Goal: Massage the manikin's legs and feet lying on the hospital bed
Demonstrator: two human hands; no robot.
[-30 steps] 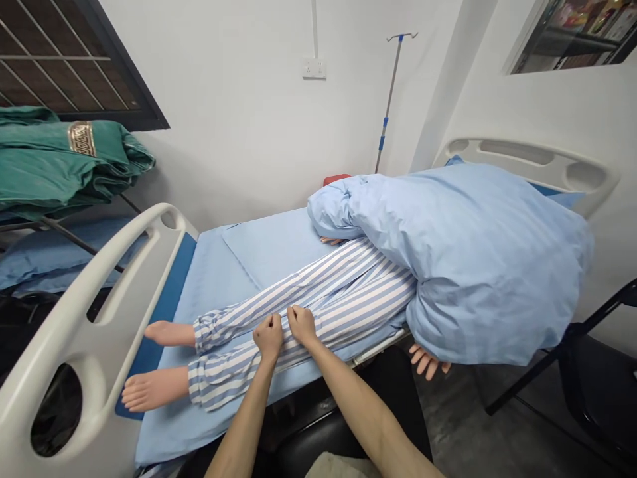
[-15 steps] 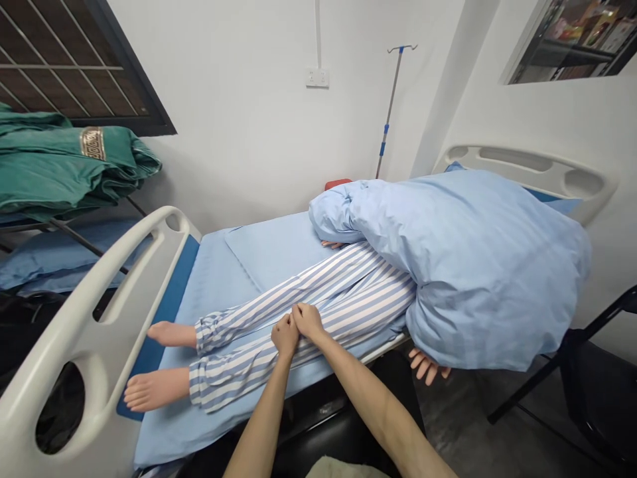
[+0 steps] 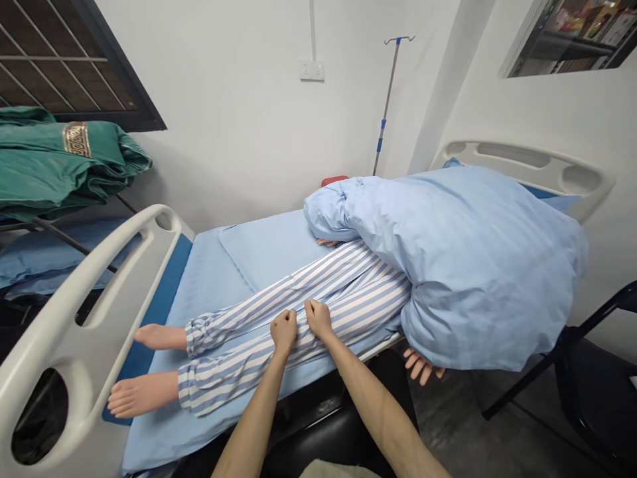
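Note:
My left hand (image 3: 284,329) is closed in a fist over the nearer leg of a pair of blue-and-white striped trousers (image 3: 371,302). Just right of it, with a small gap between them, my right hand (image 3: 318,317) is also a fist over the same leg. Nothing shows in either hand; whether the knuckles press on the cloth I cannot tell. A mannequin-like figure wears the trousers and lies on its back, its bare feet (image 3: 149,393) toward the left. A bunched light blue quilt (image 3: 478,265) hides its upper body. One of its hands (image 3: 421,364) sticks out below the quilt.
The bed's pale footboard (image 3: 114,265) rises at left, the headboard (image 3: 527,162) at far right. An IV pole (image 3: 387,106) stands by the wall. Folded green cloth (image 3: 64,159) lies at left. A black chair (image 3: 592,372) is at right.
My two fists, pressed together before, have come apart sideways, the right one moving right. The whole view has shifted slightly. The quilt and the figure lie as before.

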